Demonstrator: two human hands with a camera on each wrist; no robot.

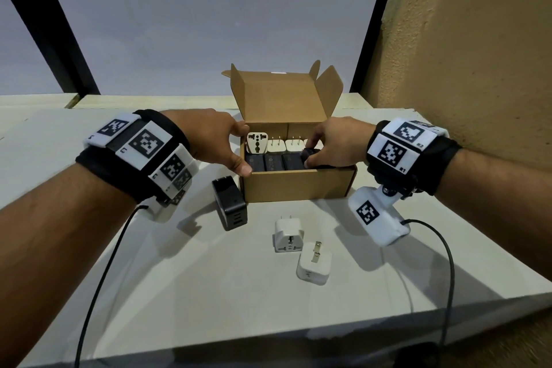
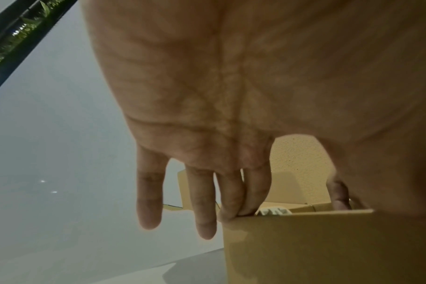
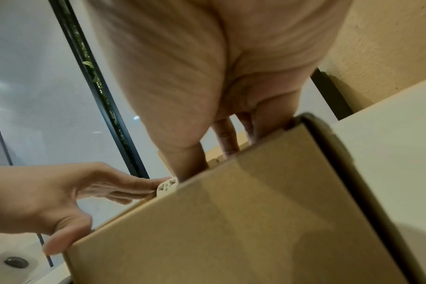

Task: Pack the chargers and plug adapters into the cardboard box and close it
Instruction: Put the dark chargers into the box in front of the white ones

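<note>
Right hand [image 1: 337,143] round black charger [image 1: 310,154] inside cardboard box [image 1: 298,185]

Cardboard box [image 1: 298,185]: brown paperboard, matt, smooth. Black charger [image 1: 310,155] inside box, in right hand [image 1: 336,143] grip: dark plastic, faint sheen. Loose charger [image 1: 229,207] left of box: black plastic, satin. White adapter [image 1: 288,234] and white charger [image 1: 313,267] in front of box: smooth plastic, metal prongs. Desk [image 1: 209,293] under box: white, matt. Wall [image 1: 463,54] right of box: rough tan plaster.
</note>
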